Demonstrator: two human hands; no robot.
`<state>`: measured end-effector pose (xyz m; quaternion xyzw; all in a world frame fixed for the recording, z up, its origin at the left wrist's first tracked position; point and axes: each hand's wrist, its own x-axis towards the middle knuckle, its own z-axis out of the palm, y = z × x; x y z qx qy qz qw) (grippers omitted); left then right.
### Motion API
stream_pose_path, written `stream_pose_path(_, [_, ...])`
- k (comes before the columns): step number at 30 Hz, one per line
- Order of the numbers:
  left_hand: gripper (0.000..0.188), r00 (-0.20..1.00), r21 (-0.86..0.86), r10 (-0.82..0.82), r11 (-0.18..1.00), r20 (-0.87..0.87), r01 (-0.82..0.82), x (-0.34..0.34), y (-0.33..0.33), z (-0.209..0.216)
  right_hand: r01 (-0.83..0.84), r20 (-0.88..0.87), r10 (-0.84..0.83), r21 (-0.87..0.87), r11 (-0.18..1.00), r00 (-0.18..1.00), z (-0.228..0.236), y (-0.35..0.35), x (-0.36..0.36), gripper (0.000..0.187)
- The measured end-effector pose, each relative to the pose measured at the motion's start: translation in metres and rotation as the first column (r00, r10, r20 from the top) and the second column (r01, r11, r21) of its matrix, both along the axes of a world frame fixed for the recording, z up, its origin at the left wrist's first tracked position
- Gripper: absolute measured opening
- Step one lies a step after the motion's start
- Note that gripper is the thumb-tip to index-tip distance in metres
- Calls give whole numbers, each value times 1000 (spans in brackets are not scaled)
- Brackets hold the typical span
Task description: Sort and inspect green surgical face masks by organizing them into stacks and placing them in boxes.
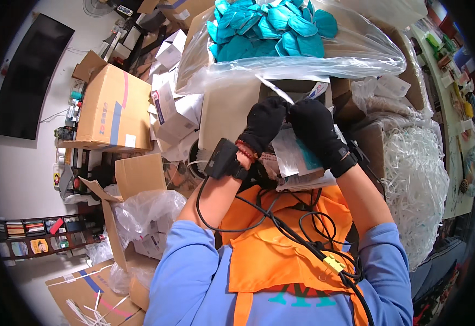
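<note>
Head view: left hand (265, 120) and right hand (314, 126) together pinch one white strip (276, 90).

- A thin white strip (274, 88) slants toward the upper left, above the frame's center.
- A pale, translucent packet (287, 154), teal showing at its right, sits tilted near center, partly hidden.

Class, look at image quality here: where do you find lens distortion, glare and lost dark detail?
Head view: the fisheye lens leaves dark corners, and the black wall screen leans with bowed edges; head view: bright glare streaks the clear plastic liner around the teal pads; head view: the black-gloved left hand and right hand lose detail where they meet.
</note>
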<state>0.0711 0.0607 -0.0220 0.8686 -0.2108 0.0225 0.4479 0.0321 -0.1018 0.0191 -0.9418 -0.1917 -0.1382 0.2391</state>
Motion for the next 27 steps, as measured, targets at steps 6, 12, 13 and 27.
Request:
stream_pose_path(6, [22,945,434,-29,892,325,-122,19,-6,-28,-138,154,144,-46,989,978,-3,7,-24,8])
stream_pose_path(12, [22,988,551,130,820,80,-152,35,-27,-19,-251,96,257,-72,965,962,11,5,-52,8])
stream_pose_path(13, [23,992,576,85,808,89,-121,39,-28,-24,-261,72,266,-62,963,961,16,3,-57,9])
stream_pose_path(27, [26,966,693,-170,721,195,-13,34,-16,80,-31,-178,28,-15,999,984,-7,-7,-22,19])
